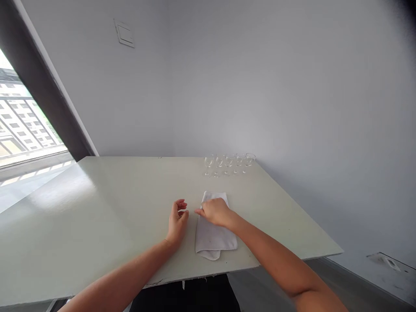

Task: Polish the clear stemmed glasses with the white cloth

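Note:
A white cloth (216,240), folded into a long strip, lies flat on the table with its near end slightly turned under or uneven. Over its upper part is my right hand (214,211), fingers curled in and thumb pointing left past the cloth's left edge. The hand hides part of the cloth, and whether the fingers pinch any of it cannot be seen. Left of the cloth, my left hand (178,221) rests on its side, fingers loosely bent and apart, holding nothing. A small gap separates it from the cloth and my right hand.
Several clear stemmed glasses (229,164) stand upright near the table's far right edge. The pale table (130,208) meets grey walls behind. A window (22,117) is at the left, a light switch (125,34) on the wall. The table's front edge is chipped.

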`<state>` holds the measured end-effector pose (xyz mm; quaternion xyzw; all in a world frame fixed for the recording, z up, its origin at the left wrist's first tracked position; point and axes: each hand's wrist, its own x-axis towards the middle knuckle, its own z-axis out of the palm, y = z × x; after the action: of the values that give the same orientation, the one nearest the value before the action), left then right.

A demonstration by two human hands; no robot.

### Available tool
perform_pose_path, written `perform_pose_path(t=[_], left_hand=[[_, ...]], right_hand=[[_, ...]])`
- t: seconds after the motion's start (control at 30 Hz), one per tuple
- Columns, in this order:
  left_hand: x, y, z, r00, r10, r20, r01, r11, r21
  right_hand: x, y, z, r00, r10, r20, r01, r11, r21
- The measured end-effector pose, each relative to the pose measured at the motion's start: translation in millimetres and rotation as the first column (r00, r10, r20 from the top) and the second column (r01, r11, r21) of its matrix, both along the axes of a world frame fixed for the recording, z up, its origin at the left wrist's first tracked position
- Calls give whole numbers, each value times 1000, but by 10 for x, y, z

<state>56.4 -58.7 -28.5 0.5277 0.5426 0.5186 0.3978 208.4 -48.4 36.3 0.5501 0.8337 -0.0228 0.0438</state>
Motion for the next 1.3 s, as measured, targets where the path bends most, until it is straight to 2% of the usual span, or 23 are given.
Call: perform_pose_path(t=[0.1, 0.2, 0.27, 0.37, 0.5, 0.63, 0.77, 0.93, 1.03, 1.1, 1.2, 1.3], left_hand=[[-17, 14, 18, 999, 5, 35, -5, 1000, -11], [-26, 138, 50, 998, 35, 59, -31, 996, -79], [1, 319, 86, 998, 32, 62, -24, 992, -123], [129, 735, 156, 996, -65, 57, 72, 988, -139], [451, 1397, 204, 982, -182, 39, 186, 969, -160], [823, 1921, 146, 974, -222, 48, 228, 956, -187], [1100, 2207, 39, 971, -233, 51, 238, 950, -203], [1205, 2330, -33, 968, -249, 41, 253, 947, -196], [1060, 2343, -28, 975, -221, 41, 224, 958, -180], [831, 2346, -6, 985, -165, 45, 170, 973, -156], [274, 2336, 52, 998, -23, 52, 28, 994, -105], [-467, 2277, 126, 985, 165, 55, -162, 985, -54]], right_hand=[[-46, 209, -105, 995, -36, -90, 43, 996, 78], [-106, 230, -323, 988, -31, -154, 51, 991, 127], [-135, 196, -453, 983, -13, -182, 43, 986, 160], [-143, 175, -560, 977, 8, -211, 32, 982, 184], [-109, 217, -595, 973, 37, -230, 14, 976, 216], [-77, 243, -612, 968, 55, -246, 6, 971, 241], [-65, 242, -631, 962, 69, -265, 3, 965, 262], [-59, 251, -638, 959, 65, -277, 5, 969, 245], [-50, 248, -626, 957, 65, -284, 1, 974, 227], [-45, 240, -617, 954, 66, -291, -2, 976, 216], [-39, 231, -620, 947, 78, -313, -10, 977, 213], [-38, 234, -646, 941, 85, -328, -9, 974, 225]])
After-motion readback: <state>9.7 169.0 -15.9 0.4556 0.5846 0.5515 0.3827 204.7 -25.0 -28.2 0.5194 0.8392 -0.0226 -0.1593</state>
